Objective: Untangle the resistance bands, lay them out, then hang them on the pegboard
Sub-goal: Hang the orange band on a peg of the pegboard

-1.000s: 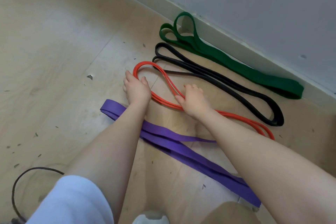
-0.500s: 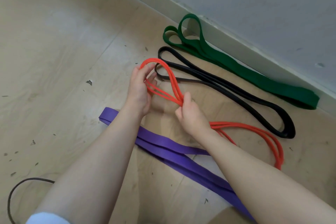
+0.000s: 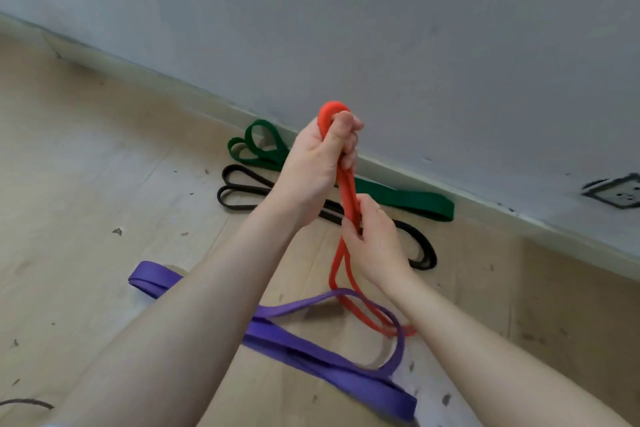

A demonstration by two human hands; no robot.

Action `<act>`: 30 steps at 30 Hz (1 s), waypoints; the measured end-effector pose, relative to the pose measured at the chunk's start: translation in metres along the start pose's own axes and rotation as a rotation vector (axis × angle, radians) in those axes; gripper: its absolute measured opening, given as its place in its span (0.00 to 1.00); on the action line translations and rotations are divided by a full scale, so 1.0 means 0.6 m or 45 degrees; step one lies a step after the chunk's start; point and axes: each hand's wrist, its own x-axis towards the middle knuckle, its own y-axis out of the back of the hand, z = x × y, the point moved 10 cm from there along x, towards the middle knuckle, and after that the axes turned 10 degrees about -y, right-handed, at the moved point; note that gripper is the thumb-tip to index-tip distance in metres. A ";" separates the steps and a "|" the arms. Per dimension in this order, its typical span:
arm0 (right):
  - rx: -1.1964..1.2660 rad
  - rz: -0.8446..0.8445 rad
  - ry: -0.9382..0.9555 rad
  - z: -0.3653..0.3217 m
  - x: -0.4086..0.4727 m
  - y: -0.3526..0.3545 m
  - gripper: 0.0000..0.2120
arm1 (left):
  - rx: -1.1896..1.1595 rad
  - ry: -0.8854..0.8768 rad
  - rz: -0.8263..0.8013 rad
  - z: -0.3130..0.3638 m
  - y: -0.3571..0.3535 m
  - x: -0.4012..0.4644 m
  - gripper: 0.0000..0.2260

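Above the floor (image 3: 86,156), red band (image 3: 347,198) is gripped by left hand (image 3: 317,163) at top and pinched lower by right hand (image 3: 372,236); tail should be lifted clear of purple band (image 3: 311,354) before hanging.

— Any print on the bands, a brand or a resistance rating?
— None that can be read. The red band (image 3: 347,199), the purple band (image 3: 332,362), the green band (image 3: 401,199) and the black band (image 3: 242,192) all show plain colour.
— And the wall socket (image 3: 614,191)?
— Too blurred to make out any marking.
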 end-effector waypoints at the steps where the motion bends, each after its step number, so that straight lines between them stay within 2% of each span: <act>1: 0.015 0.036 0.008 -0.006 -0.006 0.040 0.03 | 0.036 0.009 -0.112 0.019 -0.052 0.000 0.10; 4: 0.086 0.089 0.010 -0.028 -0.024 0.166 0.06 | 0.186 0.018 -0.354 0.088 -0.198 0.003 0.10; 7: 0.157 -0.034 -0.068 -0.047 -0.060 0.294 0.24 | 0.237 0.026 -0.422 0.178 -0.301 0.010 0.10; 9: 0.224 -0.085 -0.082 -0.084 -0.097 0.390 0.28 | 0.297 0.032 -0.479 0.247 -0.356 0.007 0.10; 12: 0.431 -0.113 -0.019 -0.185 -0.156 0.542 0.20 | 0.337 0.038 -0.567 0.366 -0.437 0.001 0.08; 15: 0.738 -0.128 0.081 -0.312 -0.215 0.688 0.22 | 0.412 0.048 -0.606 0.493 -0.514 -0.001 0.09; 17: 0.850 -0.064 0.133 -0.387 -0.257 0.776 0.20 | 0.405 0.065 -0.640 0.571 -0.561 -0.005 0.10; 21: 0.823 0.110 0.137 -0.518 -0.336 0.926 0.09 | 0.448 0.084 -0.771 0.730 -0.649 -0.016 0.07; 25: 0.709 0.207 0.088 -0.620 -0.403 1.049 0.09 | 0.505 0.053 -0.917 0.878 -0.719 -0.023 0.04; 28: 0.634 0.274 0.096 -0.683 -0.449 1.113 0.08 | 0.488 0.021 -1.053 0.965 -0.771 -0.043 0.07; 30: 0.546 0.355 0.104 -0.717 -0.474 1.150 0.07 | 0.422 0.003 -1.070 1.011 -0.794 -0.051 0.10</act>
